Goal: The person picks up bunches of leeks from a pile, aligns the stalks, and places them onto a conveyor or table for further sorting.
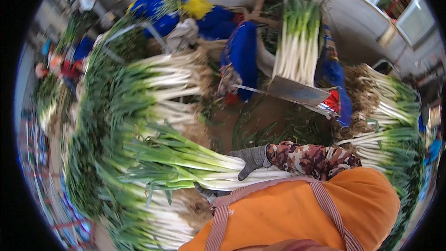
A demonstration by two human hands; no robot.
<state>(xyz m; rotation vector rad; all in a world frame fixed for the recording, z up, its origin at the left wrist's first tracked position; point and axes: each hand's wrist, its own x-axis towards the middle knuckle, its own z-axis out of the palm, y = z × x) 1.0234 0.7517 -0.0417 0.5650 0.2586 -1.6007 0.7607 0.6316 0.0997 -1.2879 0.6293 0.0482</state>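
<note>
A bundle of long green onions [195,167] lies crosswise in front of my body, green leaves to the left and white stalks to the right. My right hand [251,160], in a grey glove, lies over the white stalks with its thumb curled round the near side. Beneath the bundle, my gloved left hand [210,192] supports it, its palm mostly hidden. The stalk ends reach my orange apron [278,212]. Ahead, another batch of green onions [299,42] stands in a metal holder with a flat plate [298,90] at its foot, white ends down.
Long heaps of rooted green onions lie to my left [174,80] and right [386,108]. Blue padding [244,55] flanks the metal holder. Leaf scraps [278,132] litter the floor. Blue and yellow sacking [170,7] is piled by the wall. Other people [66,66] are at far left.
</note>
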